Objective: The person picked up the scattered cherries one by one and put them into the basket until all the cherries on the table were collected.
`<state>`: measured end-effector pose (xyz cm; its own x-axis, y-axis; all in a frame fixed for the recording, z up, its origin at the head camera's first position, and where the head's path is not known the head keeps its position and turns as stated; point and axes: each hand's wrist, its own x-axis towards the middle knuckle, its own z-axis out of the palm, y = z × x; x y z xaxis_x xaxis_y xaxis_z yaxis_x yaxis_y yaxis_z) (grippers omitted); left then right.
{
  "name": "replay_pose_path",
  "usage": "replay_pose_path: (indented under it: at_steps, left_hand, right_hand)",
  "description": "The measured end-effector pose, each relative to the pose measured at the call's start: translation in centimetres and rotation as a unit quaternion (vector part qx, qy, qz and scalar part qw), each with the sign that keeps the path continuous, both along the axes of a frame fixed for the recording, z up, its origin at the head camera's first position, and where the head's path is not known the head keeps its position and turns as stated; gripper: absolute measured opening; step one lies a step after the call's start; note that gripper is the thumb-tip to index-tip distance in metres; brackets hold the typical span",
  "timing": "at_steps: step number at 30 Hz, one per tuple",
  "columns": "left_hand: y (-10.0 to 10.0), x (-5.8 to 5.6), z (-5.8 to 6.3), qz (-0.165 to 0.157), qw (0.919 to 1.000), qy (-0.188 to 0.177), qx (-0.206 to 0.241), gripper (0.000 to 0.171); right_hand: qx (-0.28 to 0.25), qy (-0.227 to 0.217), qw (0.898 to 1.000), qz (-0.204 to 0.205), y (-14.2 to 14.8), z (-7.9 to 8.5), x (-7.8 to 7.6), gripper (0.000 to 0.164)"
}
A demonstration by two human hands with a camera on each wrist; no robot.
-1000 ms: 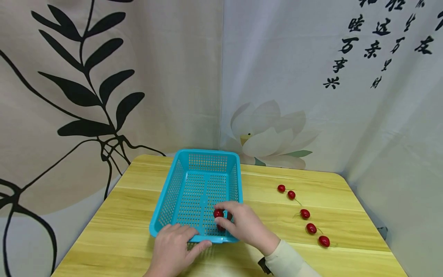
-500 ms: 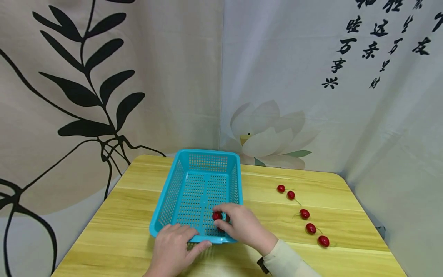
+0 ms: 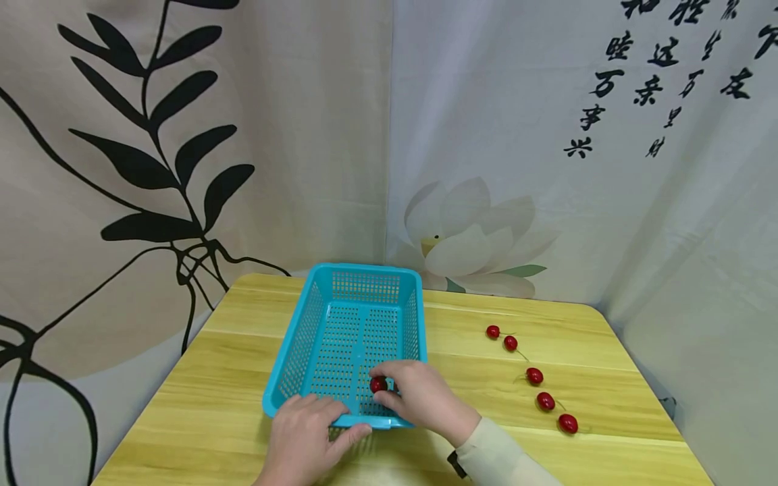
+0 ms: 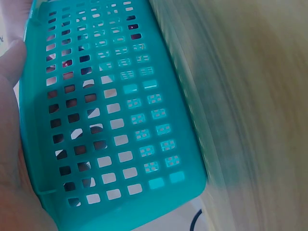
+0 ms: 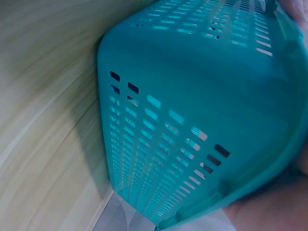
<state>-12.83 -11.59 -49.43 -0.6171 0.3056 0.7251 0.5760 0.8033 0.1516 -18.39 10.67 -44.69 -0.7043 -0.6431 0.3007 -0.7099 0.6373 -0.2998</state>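
Note:
A blue perforated plastic basket [image 3: 419,324] stands on the wooden table. My left hand [image 3: 306,432] grips its near rim, fingers reaching over the edge and thumb along the front; the left wrist view has this hand [image 4: 12,125] at the rim. My right hand [image 3: 419,398] reaches over the basket's near right corner. Between its thumb and fingertips it pinches a dark red cherry [image 3: 378,384], low inside the basket. The fingers partly hide what lies behind them. In the right wrist view, part of the right hand [image 5: 276,207] shows beyond the basket wall [image 5: 202,82].
Several red cherries lie in a slanting row on the table right of the basket, from a far cherry [image 3: 493,331] to the nearest cherry [image 3: 568,424], with thin stems. Behind the table [image 3: 200,405] hangs a printed curtain [image 3: 316,135].
My right hand has moved slightly left and nearer to me with the cherry. A second cherry seen below it a second ago is now hidden. My left hand stays on the rim.

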Motion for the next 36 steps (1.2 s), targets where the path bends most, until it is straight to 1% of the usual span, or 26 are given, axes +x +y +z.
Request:
replay_pose_path:
  at_steps: [8,14,19,26,30,36]
  left_hand:
    - [0.1,-0.2,-0.1,0.004,1.0000,-0.006,-0.002,0.047]
    - [0.1,-0.1,0.1,0.008,0.9998,-0.016,-0.002,0.048]
    - [0.2,-0.1,0.3,0.015,0.9994,-0.029,-0.010,0.050]
    - [0.2,0.0,0.5,0.028,0.9975,-0.060,-0.022,0.052]
    - [0.2,0.0,0.6,0.031,0.9963,-0.075,-0.027,0.052]
    - [0.2,-0.1,0.5,0.032,0.9955,-0.084,-0.030,0.052]
  right_hand:
    - [0.022,-0.007,1.000,0.008,-0.4,0.0,-0.4,0.021]
    - [0.049,-0.008,0.999,0.006,-0.4,0.0,-0.7,0.023]
    - [0.075,-0.007,0.997,0.000,-0.6,-0.2,-1.1,0.025]
    - [0.124,-0.002,0.992,-0.024,-0.9,-0.7,-1.6,0.030]
    - [0.141,0.000,0.989,-0.037,-1.1,-0.7,-1.6,0.030]
    - [0.166,-0.002,0.985,-0.054,-1.4,-0.7,-1.6,0.031]
